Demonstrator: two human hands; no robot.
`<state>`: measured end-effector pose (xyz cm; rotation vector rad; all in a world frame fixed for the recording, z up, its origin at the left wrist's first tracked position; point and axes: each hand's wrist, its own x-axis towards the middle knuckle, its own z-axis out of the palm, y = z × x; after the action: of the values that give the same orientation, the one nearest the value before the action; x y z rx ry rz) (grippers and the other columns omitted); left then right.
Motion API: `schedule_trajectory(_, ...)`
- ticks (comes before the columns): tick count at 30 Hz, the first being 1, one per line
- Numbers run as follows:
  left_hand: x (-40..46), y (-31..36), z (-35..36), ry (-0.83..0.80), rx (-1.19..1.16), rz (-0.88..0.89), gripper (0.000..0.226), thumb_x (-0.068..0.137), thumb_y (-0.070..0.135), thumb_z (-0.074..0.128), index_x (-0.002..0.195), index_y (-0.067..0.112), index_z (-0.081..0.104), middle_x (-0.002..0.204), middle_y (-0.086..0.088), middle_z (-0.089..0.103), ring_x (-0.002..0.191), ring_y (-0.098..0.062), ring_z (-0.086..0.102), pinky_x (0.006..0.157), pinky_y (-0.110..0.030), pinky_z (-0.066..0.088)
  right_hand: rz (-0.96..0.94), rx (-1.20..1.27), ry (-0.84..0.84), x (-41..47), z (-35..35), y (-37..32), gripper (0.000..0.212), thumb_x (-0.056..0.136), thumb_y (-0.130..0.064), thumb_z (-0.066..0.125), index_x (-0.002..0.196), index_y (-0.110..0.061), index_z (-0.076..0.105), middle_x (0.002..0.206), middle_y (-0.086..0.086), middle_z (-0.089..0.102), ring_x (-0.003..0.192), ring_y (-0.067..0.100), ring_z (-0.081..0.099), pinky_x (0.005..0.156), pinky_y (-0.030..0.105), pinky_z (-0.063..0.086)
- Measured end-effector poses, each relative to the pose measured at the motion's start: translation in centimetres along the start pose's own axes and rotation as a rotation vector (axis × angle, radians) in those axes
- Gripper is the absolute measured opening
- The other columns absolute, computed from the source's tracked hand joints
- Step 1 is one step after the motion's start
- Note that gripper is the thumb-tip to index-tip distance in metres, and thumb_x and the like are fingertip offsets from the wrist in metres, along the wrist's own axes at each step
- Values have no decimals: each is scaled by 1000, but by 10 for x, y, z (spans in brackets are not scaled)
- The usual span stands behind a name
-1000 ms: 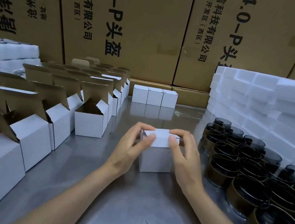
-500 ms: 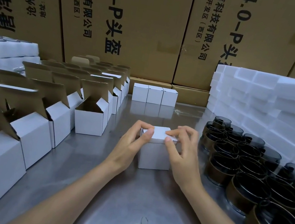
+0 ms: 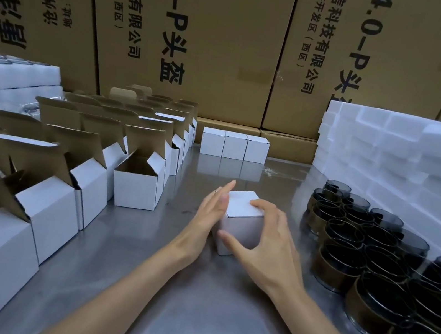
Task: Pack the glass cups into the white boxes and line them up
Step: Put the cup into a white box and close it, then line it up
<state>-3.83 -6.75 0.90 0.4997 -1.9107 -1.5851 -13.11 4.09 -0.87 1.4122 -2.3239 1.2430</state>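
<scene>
A closed white box (image 3: 242, 204) stands on the steel table (image 3: 191, 302) in the middle. My right hand (image 3: 268, 242) grips it, fingers over the top and thumb across the front face. My left hand (image 3: 210, 214) lies flat against the box's left side with straight fingers. Three closed white boxes (image 3: 234, 145) stand in a row at the back. Several dark glass cups with brown bands (image 3: 374, 251) crowd the right side of the table.
Rows of open white boxes (image 3: 138, 182) with raised brown flaps fill the left side. White foam blocks (image 3: 406, 163) are stacked at the right rear, and foam trays (image 3: 9, 76) at the far left. Large cardboard cartons (image 3: 206, 33) wall the back.
Both hands have left the lid. The left hand has flattened against the box's side and the right hand has spread over its top and front. The box has turned slightly.
</scene>
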Motion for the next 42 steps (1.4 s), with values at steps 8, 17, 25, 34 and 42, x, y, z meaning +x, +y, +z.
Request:
schedule_trajectory(8, 36, -9, 4, 58, -113, 12, 73, 79, 68, 25, 146, 39, 26, 155, 12, 26, 142, -3, 23, 114, -26, 15, 244, 207, 225, 58, 11, 1, 59, 71, -50, 67, 119, -40, 34, 117, -7, 54, 110, 21, 54, 81, 31, 41)
schedule_trajectory(17, 159, -42, -22, 209, 366, -29, 47, 96, 20, 53, 141, 15, 40, 145, -3, 38, 130, -13, 39, 100, -18, 27, 675, 311, 405, 244, 20, 69, 65, 78, -36, 69, 129, -25, 31, 131, 13, 47, 115, 34, 49, 90, 44, 43)
schedule_trajectory(25, 251, -67, -38, 371, 400, -156, 57, 93, 15, 52, 145, 15, 30, 148, -4, 32, 131, -23, 39, 96, -27, 35, 694, 183, 376, 317, 52, 156, 69, 80, -28, 73, 133, -25, 30, 135, 14, 42, 121, 33, 44, 95, 43, 44)
schedule_trajectory(34, 302, -87, -43, 533, 503, -203, 40, 86, 14, 55, 123, 9, 42, 122, -9, 52, 105, -28, 53, 76, -34, 42, 652, 203, 224, 363, 75, 187, 91, 71, -24, 83, 139, -8, 24, 143, 14, 37, 128, 35, 42, 99, 43, 38)
schedule_trajectory(42, 310, -91, -47, 569, 552, -211, 45, 88, 15, 55, 130, 10, 40, 128, -8, 51, 112, -27, 52, 75, -30, 37, 603, 162, 157, 369, 81, 195, 90, 74, -31, 81, 140, -11, 22, 139, 14, 45, 126, 36, 45, 99, 46, 39)
